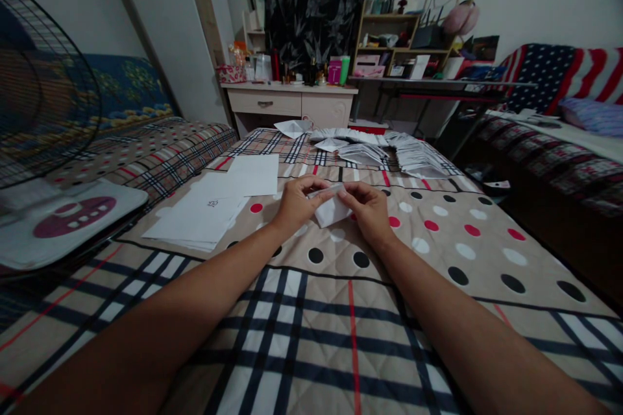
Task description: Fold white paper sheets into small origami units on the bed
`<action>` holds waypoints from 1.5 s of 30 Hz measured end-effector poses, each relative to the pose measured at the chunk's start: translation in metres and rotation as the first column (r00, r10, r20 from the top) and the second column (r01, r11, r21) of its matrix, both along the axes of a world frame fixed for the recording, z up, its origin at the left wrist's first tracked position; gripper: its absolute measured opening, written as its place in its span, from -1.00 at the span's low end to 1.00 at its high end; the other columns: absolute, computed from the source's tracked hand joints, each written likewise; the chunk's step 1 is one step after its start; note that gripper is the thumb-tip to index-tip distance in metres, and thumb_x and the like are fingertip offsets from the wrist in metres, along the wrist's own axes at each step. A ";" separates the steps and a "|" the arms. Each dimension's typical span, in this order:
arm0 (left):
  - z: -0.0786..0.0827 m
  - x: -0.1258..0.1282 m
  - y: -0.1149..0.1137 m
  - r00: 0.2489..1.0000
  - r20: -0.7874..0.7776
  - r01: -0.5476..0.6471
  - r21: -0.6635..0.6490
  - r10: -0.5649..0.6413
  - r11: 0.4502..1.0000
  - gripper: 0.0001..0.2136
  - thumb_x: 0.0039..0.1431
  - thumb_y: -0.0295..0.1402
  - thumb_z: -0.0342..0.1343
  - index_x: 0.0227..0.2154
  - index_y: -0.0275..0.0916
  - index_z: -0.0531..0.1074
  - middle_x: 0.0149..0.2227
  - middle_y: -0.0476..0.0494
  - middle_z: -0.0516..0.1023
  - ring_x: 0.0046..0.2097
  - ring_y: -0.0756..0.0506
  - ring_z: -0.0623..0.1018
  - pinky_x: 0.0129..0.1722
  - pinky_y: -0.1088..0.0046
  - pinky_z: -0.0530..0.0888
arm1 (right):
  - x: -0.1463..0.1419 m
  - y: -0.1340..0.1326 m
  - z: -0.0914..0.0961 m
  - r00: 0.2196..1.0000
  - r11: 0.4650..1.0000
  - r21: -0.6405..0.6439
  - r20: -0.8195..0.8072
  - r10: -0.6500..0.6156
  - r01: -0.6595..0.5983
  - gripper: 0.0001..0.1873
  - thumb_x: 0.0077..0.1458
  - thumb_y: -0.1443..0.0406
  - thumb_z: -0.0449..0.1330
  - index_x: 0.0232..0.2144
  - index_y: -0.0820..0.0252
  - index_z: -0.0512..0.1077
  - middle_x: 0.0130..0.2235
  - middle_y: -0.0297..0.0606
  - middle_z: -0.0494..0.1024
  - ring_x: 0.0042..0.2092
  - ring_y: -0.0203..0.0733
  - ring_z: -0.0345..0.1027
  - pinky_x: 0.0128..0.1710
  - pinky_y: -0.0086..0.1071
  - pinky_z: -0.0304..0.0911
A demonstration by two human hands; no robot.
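Note:
Between my two hands is a small folded piece of white paper, held just above the bedspread. My left hand pinches its left upper edge, thumb on the near side. My right hand grips the right upper corner between thumb and fingers. Some fingertips are hidden behind the paper. To the left lie loose white sheets, one with a small dark drawing or writing on it. Beyond my hands, several folded white papers rest in rows and stacks, with more packed at the right.
The quilted bedspread has plaid and dots. A fan stands at the left above a white base with a pink panel. A drawer cabinet and a cluttered desk shelf stand behind the bed. Another bed is at the right.

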State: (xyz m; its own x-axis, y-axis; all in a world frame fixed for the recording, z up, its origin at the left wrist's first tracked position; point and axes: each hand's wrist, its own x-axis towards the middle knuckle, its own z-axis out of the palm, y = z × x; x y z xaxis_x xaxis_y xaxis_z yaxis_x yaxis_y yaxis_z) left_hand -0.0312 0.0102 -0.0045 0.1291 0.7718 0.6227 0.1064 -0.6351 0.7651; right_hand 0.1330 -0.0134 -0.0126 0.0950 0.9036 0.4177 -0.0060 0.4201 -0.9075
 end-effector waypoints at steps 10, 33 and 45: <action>-0.002 0.002 0.004 0.982 0.187 0.059 -0.255 -0.010 0.965 -0.76 -0.09 -0.22 0.36 -0.47 -0.30 0.53 -0.47 -0.05 0.56 -0.41 -0.02 0.50 -0.38 0.46 0.41 | -0.001 0.000 0.000 0.999 1.000 -0.013 -0.038 0.015 -0.016 -0.71 -0.05 0.04 0.35 -0.46 0.14 0.55 -0.47 -0.32 0.53 -0.45 -0.24 0.31 -0.44 -0.37 0.22; 0.008 0.005 -0.004 0.730 0.679 0.496 -0.445 -0.080 0.746 -0.84 -0.30 -0.49 0.19 -0.60 -0.26 0.30 -0.40 0.00 0.49 -0.39 0.00 0.48 -0.41 0.50 0.39 | -0.010 -0.007 0.000 0.867 0.823 -0.279 -0.216 0.449 -0.495 -0.49 -0.20 0.23 0.46 -0.15 0.16 0.46 -0.36 -0.32 0.58 -0.38 -0.24 0.46 -0.43 -0.45 0.32; 0.000 -0.006 0.004 0.934 0.354 0.234 -0.514 -0.045 0.825 -0.82 -0.21 -0.43 0.19 -0.43 -0.30 0.52 -0.50 0.00 0.52 -0.52 0.03 0.42 -0.51 0.55 0.35 | -0.009 0.000 -0.003 0.962 0.958 -0.244 -0.259 0.089 -0.154 -0.69 -0.26 0.18 0.45 -0.47 0.20 0.48 -0.53 -0.40 0.49 -0.54 -0.34 0.23 -0.53 -0.44 0.13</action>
